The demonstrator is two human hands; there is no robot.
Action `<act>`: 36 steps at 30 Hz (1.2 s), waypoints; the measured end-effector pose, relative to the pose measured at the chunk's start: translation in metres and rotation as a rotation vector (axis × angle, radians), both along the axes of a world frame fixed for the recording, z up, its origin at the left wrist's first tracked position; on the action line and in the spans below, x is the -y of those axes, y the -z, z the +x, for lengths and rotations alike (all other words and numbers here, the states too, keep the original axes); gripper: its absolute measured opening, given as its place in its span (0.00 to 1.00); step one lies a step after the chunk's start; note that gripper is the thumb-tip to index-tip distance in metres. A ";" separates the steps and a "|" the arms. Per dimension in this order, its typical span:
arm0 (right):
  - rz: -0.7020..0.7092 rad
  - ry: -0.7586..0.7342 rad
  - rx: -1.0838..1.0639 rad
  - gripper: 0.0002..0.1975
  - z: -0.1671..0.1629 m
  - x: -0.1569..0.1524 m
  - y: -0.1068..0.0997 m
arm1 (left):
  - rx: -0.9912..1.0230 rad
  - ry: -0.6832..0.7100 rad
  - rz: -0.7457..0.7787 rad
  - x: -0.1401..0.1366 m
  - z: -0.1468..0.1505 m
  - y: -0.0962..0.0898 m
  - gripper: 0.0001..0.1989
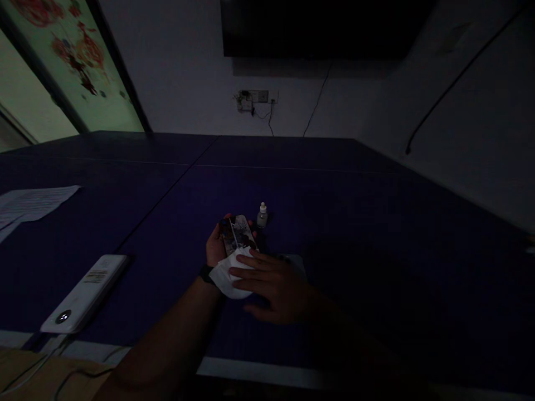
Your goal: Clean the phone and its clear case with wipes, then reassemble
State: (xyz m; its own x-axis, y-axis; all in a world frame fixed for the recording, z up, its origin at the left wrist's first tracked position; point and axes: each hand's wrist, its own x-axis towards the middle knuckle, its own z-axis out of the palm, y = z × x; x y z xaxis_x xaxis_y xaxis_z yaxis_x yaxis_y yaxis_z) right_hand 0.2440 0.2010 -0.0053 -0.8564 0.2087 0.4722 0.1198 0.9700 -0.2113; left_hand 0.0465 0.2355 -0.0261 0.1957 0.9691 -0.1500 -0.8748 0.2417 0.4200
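My left hand (214,247) is closed around a phone (238,231), palm up, with its fingertips showing along both edges. The phone's face reflects light in a patchy pattern. A white wipe (228,278) covers its lower end and drapes over my left wrist by the dark watch band. My right hand (276,284) lies over the wipe, fingers stretched out and apart, pressing it flat. Just beyond the phone stands a small dropper bottle (262,216) with a white cap. A pale flat item (297,264) on the table is partly hidden behind my right hand.
On the blue table (355,206), a white power bank (86,292) with cables plugged in lies at the left front. Printed papers (37,203) rest at the far left. Behind stands a wall with sockets (257,97) and a dark screen (317,28). The room is dim.
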 end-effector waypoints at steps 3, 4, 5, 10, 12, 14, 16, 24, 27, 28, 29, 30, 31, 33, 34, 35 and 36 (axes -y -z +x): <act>0.016 0.008 -0.051 0.16 0.003 -0.001 0.000 | -0.007 -0.012 -0.003 0.000 0.000 -0.003 0.22; 0.023 0.019 -0.071 0.15 0.006 -0.002 -0.001 | -0.013 -0.032 0.002 0.000 0.000 -0.003 0.22; 0.033 0.030 -0.092 0.15 0.010 -0.005 -0.001 | -0.019 -0.051 0.001 0.000 0.001 -0.004 0.22; 0.100 0.068 -0.167 0.15 0.020 -0.012 0.000 | -0.036 -0.095 -0.013 0.000 0.004 -0.005 0.21; 0.106 0.067 -0.147 0.18 0.018 -0.010 0.000 | -0.017 -0.106 -0.011 0.000 0.002 -0.004 0.21; 0.092 0.060 -0.082 0.22 0.013 -0.004 -0.001 | 0.003 -0.101 -0.008 -0.001 -0.001 -0.002 0.21; 0.075 0.079 -0.001 0.27 0.008 0.000 -0.001 | 0.012 -0.089 0.005 -0.002 -0.004 -0.001 0.21; 0.090 0.264 0.051 0.31 0.006 -0.003 0.003 | 0.006 -0.106 -0.002 0.001 -0.001 -0.006 0.21; 0.083 0.216 0.084 0.33 0.001 0.000 0.005 | -0.011 -0.092 -0.021 0.002 0.001 -0.007 0.21; 0.076 0.224 0.093 0.33 -0.001 0.001 0.005 | -0.018 -0.085 -0.030 0.002 0.001 -0.007 0.22; 0.071 0.244 0.096 0.34 -0.003 0.001 0.006 | -0.023 -0.084 -0.036 0.002 0.002 -0.007 0.22; 0.070 0.269 0.088 0.33 -0.003 0.000 0.007 | -0.027 -0.090 -0.043 0.002 0.002 -0.007 0.22; 0.072 0.289 0.074 0.32 -0.003 -0.002 0.008 | -0.029 -0.099 -0.048 0.002 0.003 -0.007 0.22; 0.086 0.303 0.037 0.28 0.000 -0.006 0.011 | -0.028 -0.122 -0.048 0.002 0.004 -0.007 0.21; 0.095 0.297 0.021 0.27 0.001 -0.008 0.012 | -0.024 -0.127 -0.050 0.002 0.005 -0.007 0.21; 0.103 0.285 0.007 0.25 0.002 -0.009 0.013 | -0.020 -0.126 -0.056 0.002 0.005 -0.008 0.20; 0.105 0.269 -0.008 0.24 0.002 -0.009 0.014 | -0.015 -0.119 -0.063 0.003 0.005 -0.009 0.20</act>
State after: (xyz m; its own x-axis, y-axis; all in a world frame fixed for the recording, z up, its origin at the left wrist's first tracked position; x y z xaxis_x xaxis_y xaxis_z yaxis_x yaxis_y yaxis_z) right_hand 0.2459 0.2097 -0.0195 -0.7733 0.3776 0.5093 0.3747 0.9202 -0.1134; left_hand 0.0519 0.2330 -0.0175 0.0771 0.9739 -0.2137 -0.8924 0.1629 0.4208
